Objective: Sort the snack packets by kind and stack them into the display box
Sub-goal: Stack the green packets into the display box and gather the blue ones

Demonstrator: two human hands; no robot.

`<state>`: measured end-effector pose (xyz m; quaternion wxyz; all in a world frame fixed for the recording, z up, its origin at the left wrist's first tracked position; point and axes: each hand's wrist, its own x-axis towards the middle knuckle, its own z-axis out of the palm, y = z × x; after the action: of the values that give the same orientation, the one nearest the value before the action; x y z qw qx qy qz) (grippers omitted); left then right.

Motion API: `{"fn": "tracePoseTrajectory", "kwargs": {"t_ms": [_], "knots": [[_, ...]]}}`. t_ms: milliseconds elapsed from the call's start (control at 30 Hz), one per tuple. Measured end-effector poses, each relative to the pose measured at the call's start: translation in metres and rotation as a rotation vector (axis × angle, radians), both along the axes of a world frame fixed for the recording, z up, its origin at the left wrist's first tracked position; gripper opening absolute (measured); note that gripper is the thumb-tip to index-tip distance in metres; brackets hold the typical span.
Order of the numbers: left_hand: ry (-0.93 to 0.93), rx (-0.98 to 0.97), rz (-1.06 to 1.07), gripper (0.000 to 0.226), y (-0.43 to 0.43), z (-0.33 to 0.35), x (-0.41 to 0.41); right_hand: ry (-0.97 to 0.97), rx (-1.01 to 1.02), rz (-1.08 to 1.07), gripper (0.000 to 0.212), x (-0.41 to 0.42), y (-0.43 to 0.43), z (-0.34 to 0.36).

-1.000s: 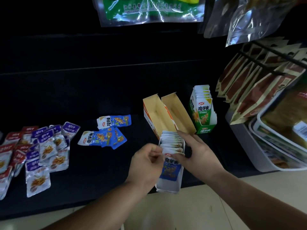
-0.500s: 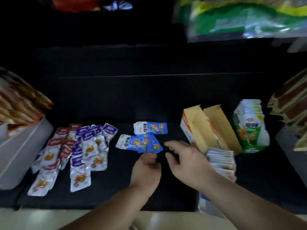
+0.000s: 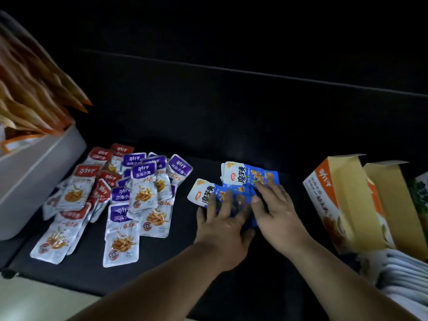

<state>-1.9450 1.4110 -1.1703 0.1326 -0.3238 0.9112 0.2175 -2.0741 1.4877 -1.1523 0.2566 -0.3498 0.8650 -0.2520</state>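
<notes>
The dark surface carries all the work, and most of the sorting is not yet done. At the far left stands a white bin with long orange-brown packets, which seems not to be part of this task. At the right the orange display box is open, and in the part of its inside that shows I see no packets, so I judge it waits to be filled.

The pile of red and purple packets lies mixed and overlapping, the two kinds not separated; this is the biggest part left. In the lower right corner a row of packets on edge looks already stacked, but its container is hidden.

The blue packets lie in a small loose group between the pile and the orange box. The left hand and the right hand both rest on them. The grip of each hand is wide, fingers spread flat and pressing, not closed around any packet. I think they are about to gather this kind.
</notes>
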Motion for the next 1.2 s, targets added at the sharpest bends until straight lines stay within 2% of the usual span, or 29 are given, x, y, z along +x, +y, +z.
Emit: {"fn": "tracePoseTrajectory", "kwargs": {"t_ms": [133, 200, 333, 433, 567, 633, 667, 733, 767, 900, 1000, 1033, 1133, 1200], "knots": [[0.003, -0.105, 0.002, 0.068, 0.013, -0.022, -0.001, 0.007, 0.042, 0.039, 0.069, 0.002, -0.008, -0.006], [0.06, -0.1, 0.004, 0.066, 0.019, -0.026, 0.004, 0.049, 0.111, 0.14, 0.062, 0.004, -0.013, -0.001], [0.283, -0.113, -0.021, 0.051, 0.03, -0.033, 0.026, 0.213, 0.271, 0.339, 0.057, -0.007, -0.036, 0.009], [0.477, -0.205, -0.013, 0.033, 0.033, -0.044, 0.049, 0.181, 0.43, 0.386, 0.055, -0.014, -0.044, 0.006], [0.73, -0.022, 0.142, 0.019, 0.025, -0.047, 0.058, 0.22, 0.467, 0.368, 0.058, -0.01, -0.033, 0.009], [0.77, 0.025, 0.247, 0.009, 0.02, -0.044, 0.056, 0.114, 0.414, 0.317, 0.061, -0.003, -0.022, 0.012], [0.775, 0.032, 0.305, 0.003, 0.018, -0.042, 0.055, 0.018, 0.348, 0.28, 0.062, -0.001, -0.016, 0.015], [0.785, 0.084, 0.41, 0.016, 0.013, -0.038, 0.053, -0.123, 0.166, 0.177, 0.075, -0.001, -0.001, 0.022], [0.776, 0.117, 0.466, 0.024, 0.011, -0.035, 0.053, -0.141, 0.136, 0.153, 0.084, -0.003, 0.006, 0.025], [0.621, 0.14, 0.616, 0.071, 0.005, -0.026, 0.05, -0.091, 0.413, 0.362, 0.111, -0.007, 0.037, 0.029], [0.48, 0.199, 0.678, 0.088, 0.002, -0.018, 0.043, 0.073, 0.49, 0.461, 0.11, 0.0, 0.054, 0.018], [0.458, 0.253, 0.704, 0.083, 0.001, -0.017, 0.041, 0.14, 0.492, 0.47, 0.109, 0.001, 0.056, 0.015], [0.448, 0.366, 0.739, 0.042, 0.001, -0.014, 0.04, 0.28, 0.467, 0.465, 0.101, -0.001, 0.055, 0.014], [0.489, 0.425, 0.733, 0.024, 0.004, -0.014, 0.041, 0.337, 0.462, 0.46, 0.091, -0.001, 0.056, 0.011]]}}
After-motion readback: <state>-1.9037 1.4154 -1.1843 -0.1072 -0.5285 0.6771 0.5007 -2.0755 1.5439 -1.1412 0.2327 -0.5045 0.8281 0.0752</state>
